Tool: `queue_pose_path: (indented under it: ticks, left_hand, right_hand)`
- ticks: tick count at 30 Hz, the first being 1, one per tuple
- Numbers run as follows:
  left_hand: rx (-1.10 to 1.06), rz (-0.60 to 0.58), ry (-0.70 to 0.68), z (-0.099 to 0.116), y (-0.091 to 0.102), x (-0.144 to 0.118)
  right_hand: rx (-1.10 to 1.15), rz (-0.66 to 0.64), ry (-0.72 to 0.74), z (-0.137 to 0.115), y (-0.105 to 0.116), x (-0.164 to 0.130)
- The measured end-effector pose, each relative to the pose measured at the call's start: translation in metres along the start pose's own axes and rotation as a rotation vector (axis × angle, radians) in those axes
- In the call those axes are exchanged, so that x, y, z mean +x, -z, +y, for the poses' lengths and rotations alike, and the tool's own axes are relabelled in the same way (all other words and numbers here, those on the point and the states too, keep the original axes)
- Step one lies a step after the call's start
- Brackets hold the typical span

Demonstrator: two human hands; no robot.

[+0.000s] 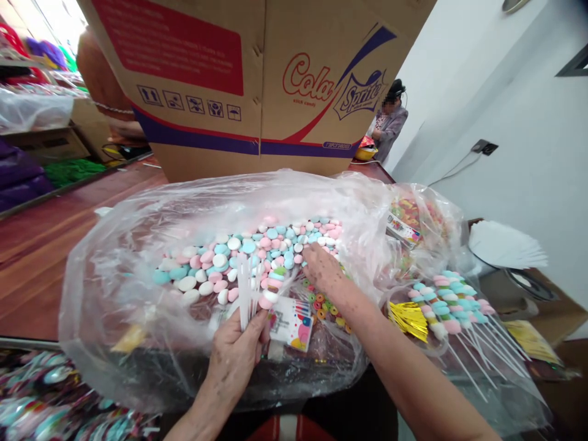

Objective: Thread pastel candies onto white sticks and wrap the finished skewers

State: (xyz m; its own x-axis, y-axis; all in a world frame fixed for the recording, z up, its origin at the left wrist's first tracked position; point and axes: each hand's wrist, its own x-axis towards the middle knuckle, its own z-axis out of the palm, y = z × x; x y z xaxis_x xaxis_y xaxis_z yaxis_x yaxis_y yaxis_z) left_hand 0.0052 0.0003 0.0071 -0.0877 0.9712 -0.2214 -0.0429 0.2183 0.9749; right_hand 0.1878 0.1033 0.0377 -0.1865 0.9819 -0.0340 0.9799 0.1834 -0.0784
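A: Head view: clear plastic bag of pastel marshmallow discs. Left hand is clenched on a bundle of white sticks at the bag mouth.

B: Right hand is in the pile, fingers curled, grasp hidden. Better to pinch one disc and keep the sticks upright. Discs are round, pink, blue and white.

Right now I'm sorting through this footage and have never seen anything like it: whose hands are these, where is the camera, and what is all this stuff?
The one picture comes from a camera worn on a person's head, looking down at their own bare hands. The left hand grips a bundle of white sticks. The right hand reaches into a big clear plastic bag of pastel candies. Finished candy skewers lie on the right, a cardboard box stands behind, and another person works farther back.
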Motion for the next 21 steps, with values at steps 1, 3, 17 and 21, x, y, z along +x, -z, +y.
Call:
queue_pose_path:
  ticks: [1, 3, 17, 21]
  left_hand:
    - [-0.003, -0.003, 0.005, 0.0, 0.0, 0.0]
    - [0.004, -0.003, 0.012, 0.001, 0.0, -0.001]
    - [0.051, 0.009, 0.016, 0.005, -0.001, -0.001]
    - [0.035, 0.013, 0.035, 0.003, -0.001, -0.001]
  right_hand:
    - [0.015, 0.0, 0.004, 0.002, 0.0, -0.005]
    - [0.084, 0.005, 0.013, 0.007, 0.002, -0.013]
    - [0.222, 0.111, 0.08, 0.011, 0.002, 0.004]
    - [0.008, 0.04, 0.141, 0.001, -0.005, 0.003]
